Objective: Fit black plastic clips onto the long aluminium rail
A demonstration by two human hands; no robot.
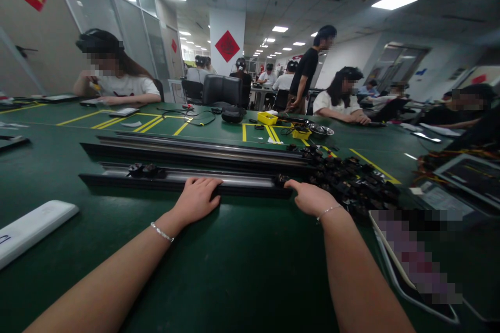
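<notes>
Rail, long and dark with a shiny channel, lies crosswise right under the fingers of both hands. The left hand rests palm down on its near side, fingers loosely spread over the channel and the thumb held apart, not closed around anything. The right hand reaches in at the rail's right end, pointing finger stretched out and the others curled under; its fingertip is at a small black part sitting in the channel, but the spot is dark and small, so I cannot tell whether finger and thumb pinch it or the finger only touches it. To the left of the left fingers, more black pieces sit in the same channel. Just beyond the fingertips of both hands, a second rail lies roughly alongside the first. Beside the right fingers, on their outer side, a loose heap of black parts spreads over the green table. Well out past the fingers stand a yellow tray and a black case. Far to the left of the left fingers lies a white box; co-workers sit beyond the table's far side.
</notes>
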